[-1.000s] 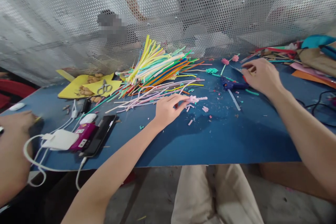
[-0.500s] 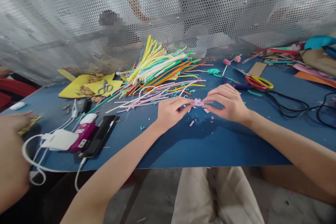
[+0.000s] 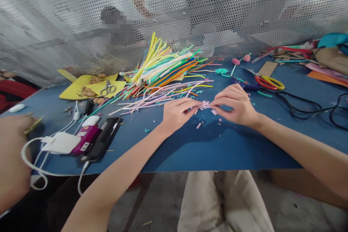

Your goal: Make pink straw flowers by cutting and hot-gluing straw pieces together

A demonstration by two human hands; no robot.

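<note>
A second ago the right hand (image 3: 236, 106) was away at two o'clock by the red-and-yellow scissors (image 3: 269, 82); now it has come in to meet the left hand (image 3: 176, 113), and both pinch the small pink piece (image 3: 205, 105) between fingertips, just above the blue table (image 3: 206, 145) at its middle; the scissors lie free beside a black cable (image 3: 304, 107), so cutting looks over and shaping by finger looks to be in hand. Pink scraps (image 3: 199, 125) litter the top just under the hands; at eleven o'clock a fan of coloured strips (image 3: 165, 67) spreads wide; at nine o'clock sit a phone (image 3: 102, 143) and a white charger (image 3: 61, 142), near another person's hand (image 3: 12, 159); perforated metal screen (image 3: 81, 14) closes the far side.
</note>
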